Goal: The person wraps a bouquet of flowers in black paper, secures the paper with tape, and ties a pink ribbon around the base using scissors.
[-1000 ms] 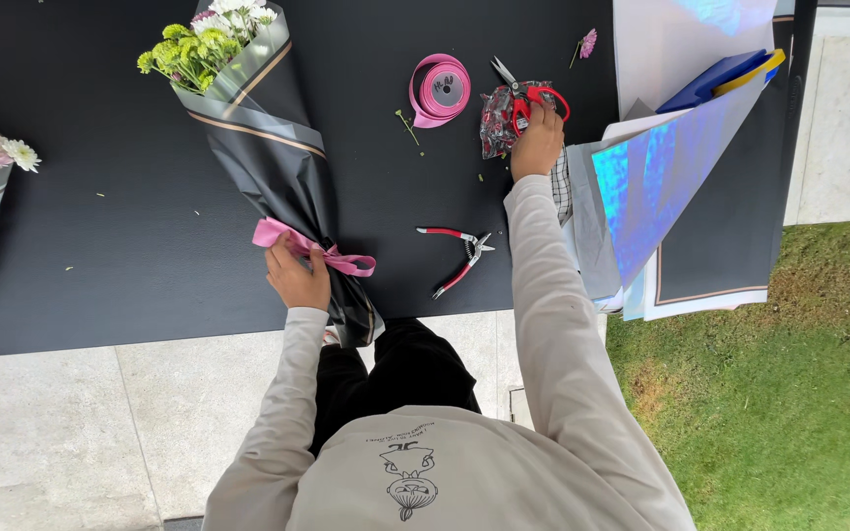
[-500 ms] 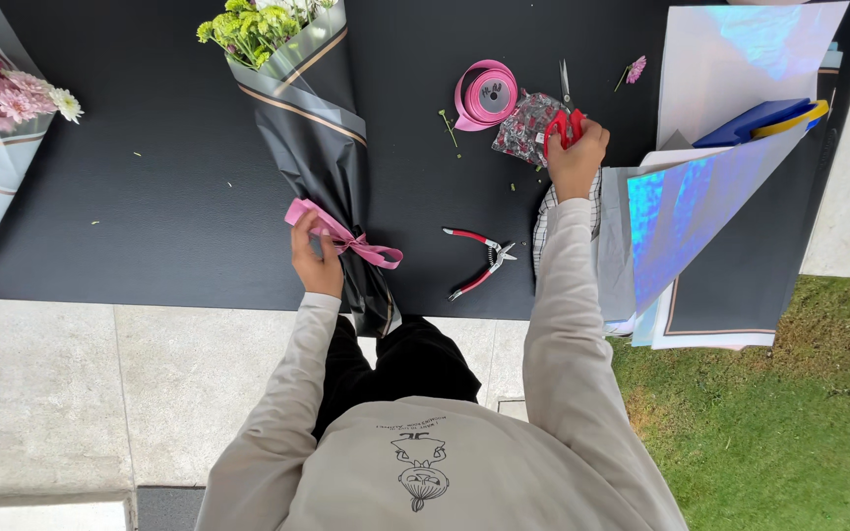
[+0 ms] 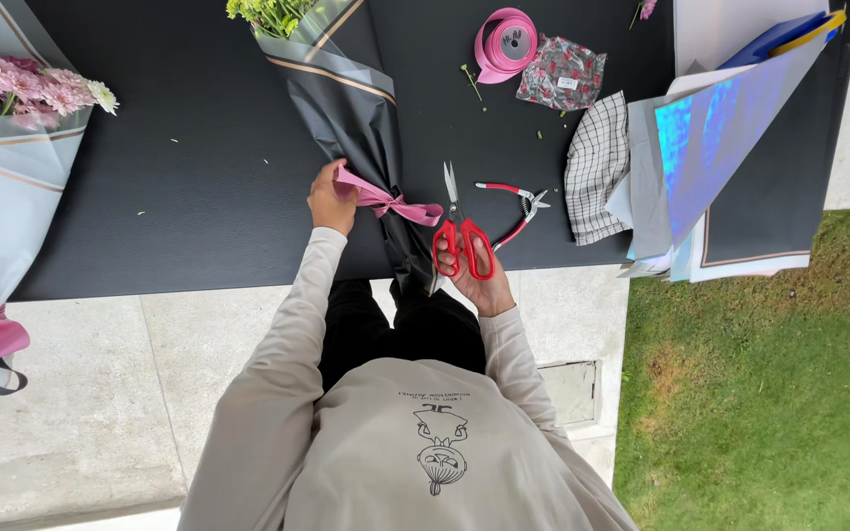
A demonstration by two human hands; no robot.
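Black table (image 3: 179, 197) over grey paving, grass to our right. We pinch the pink ribbon (image 3: 391, 204) with our left hand (image 3: 332, 200), fingers clamped on its end where it wraps the dark-wrapped bouquet (image 3: 346, 108). Our right hand (image 3: 479, 280) grips the red-handled scissors (image 3: 459, 236), fingers through the loops, blades together, pointing away just beside the bow. Red pliers (image 3: 514, 206), ribbon spool (image 3: 506, 44), checked cloth (image 3: 597, 167) lie beyond.

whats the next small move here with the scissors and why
Probably bring the red-handled scissors in the right hand across to the loose tail of the pink ribbon. The left hand pinches the ribbon at the dark-wrapped bouquet, and the blades sit just beside that tail.
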